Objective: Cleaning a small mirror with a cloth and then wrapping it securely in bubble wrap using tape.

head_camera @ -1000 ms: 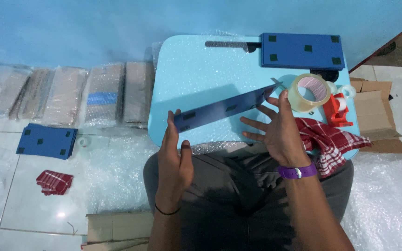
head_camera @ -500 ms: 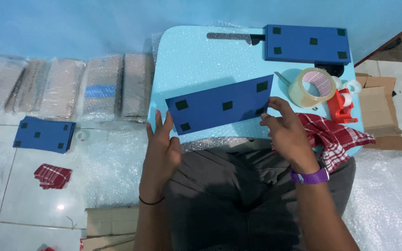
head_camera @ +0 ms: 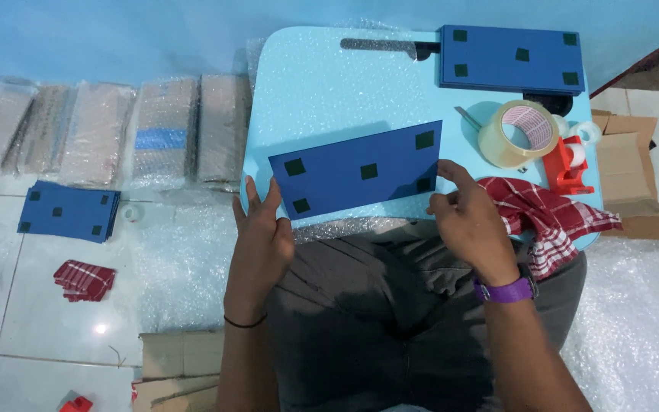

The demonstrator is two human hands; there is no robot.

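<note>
Pale blue table (head_camera: 322, 91) under flat dark-blue panel (head_camera: 345, 174), five black squares.

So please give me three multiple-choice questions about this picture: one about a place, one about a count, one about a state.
1. Where is the roll of clear tape?
A. on the floor tiles
B. on the light blue table, right of the blue panel
C. in the cardboard box

2. How many dark squares show on the blue panel?
A. two
B. five
C. nine

3. How does the blue panel lie?
A. flat on the table
B. upright on its edge
C. rolled up

Answers: 1 B, the roll stands beside the red dispenser. 2 B, four near the corners, one in the middle. 3 A, the left hand and right hand touch its ends.
</note>
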